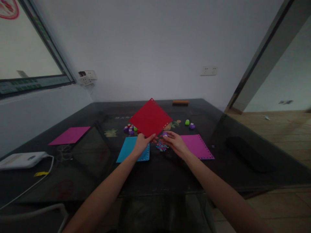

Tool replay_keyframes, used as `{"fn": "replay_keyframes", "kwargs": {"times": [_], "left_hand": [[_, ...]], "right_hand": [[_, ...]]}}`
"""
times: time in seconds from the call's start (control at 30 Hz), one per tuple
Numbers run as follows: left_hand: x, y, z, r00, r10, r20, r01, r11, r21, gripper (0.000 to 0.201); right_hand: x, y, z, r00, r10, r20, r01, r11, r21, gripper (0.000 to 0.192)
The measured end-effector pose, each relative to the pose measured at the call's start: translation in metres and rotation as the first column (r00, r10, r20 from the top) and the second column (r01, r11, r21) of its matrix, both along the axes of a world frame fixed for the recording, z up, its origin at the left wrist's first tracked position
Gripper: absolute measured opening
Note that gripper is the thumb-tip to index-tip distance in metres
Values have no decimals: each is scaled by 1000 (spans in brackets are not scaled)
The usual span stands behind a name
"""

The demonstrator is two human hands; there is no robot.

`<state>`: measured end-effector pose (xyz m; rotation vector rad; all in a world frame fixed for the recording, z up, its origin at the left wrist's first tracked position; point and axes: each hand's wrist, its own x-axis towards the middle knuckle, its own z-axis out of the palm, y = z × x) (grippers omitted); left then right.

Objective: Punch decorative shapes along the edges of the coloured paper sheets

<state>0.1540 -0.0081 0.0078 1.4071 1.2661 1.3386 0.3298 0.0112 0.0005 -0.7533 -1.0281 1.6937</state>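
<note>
My left hand (143, 144) pinches the lower corner of a red sheet (150, 118), which is raised above the table like a diamond. Small holes run along its right-hand edges. In the fingers of my right hand (176, 144) is a small purple one-eyed toy (165, 134), close to the sheet's lower right edge; whether they touch I cannot tell. Below and between my hands lies a pile of small coloured dots (162, 146). A blue sheet (130, 147) with edge holes lies under my left forearm. Beside my right hand is a magenta sheet (196, 147), also holed.
Several one-eyed toys (131, 132) cluster behind the blue sheet; a green one (187, 122) and a purple one (192, 126) stand right. Another magenta sheet (70, 135) and a white device (24, 160) with a cable lie left. A dark flat object (247, 153) lies right.
</note>
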Motion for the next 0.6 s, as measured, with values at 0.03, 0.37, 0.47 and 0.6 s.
{"fn": "replay_keyframes", "kwargs": {"times": [0.03, 0.37, 0.47, 0.6], "left_hand": [[-1, 0, -1, 1000, 3, -15, -3, 1000, 9, 25], [-3, 1, 0, 996, 4, -84, -2, 1000, 23, 26], [-2, -1, 1, 996, 9, -89, -7, 1000, 19, 27], [-2, -2, 4, 996, 11, -89, -11, 1000, 1, 28]], "right_hand": [[0, 0, 0, 1000, -3, 1, 3, 1000, 2, 39], [-1, -4, 6, 999, -48, 21, 48, 999, -12, 39], [-1, -5, 7, 998, -51, 36, 51, 999, 1, 40], [-1, -5, 7, 998, -50, 47, 49, 999, 17, 40]]}}
